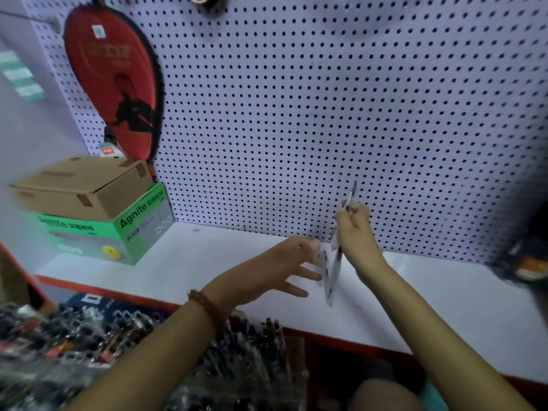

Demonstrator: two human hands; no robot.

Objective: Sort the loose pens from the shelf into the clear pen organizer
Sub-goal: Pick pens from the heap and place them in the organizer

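Several clear pens (pixel 333 271) tilt above the white shelf (pixel 207 256), clasped in the right hand's (pixel 354 223) curled fingers; the left hand (pixel 289 259) hovers above the shelf, fingers loosely spread.

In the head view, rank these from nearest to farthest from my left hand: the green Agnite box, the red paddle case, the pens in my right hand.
From the left hand:
1. pens, just to its right, gripped by the right hand.
2. green Agnite box, at the left end of the shelf.
3. red paddle case, hanging upper left on the pegboard.
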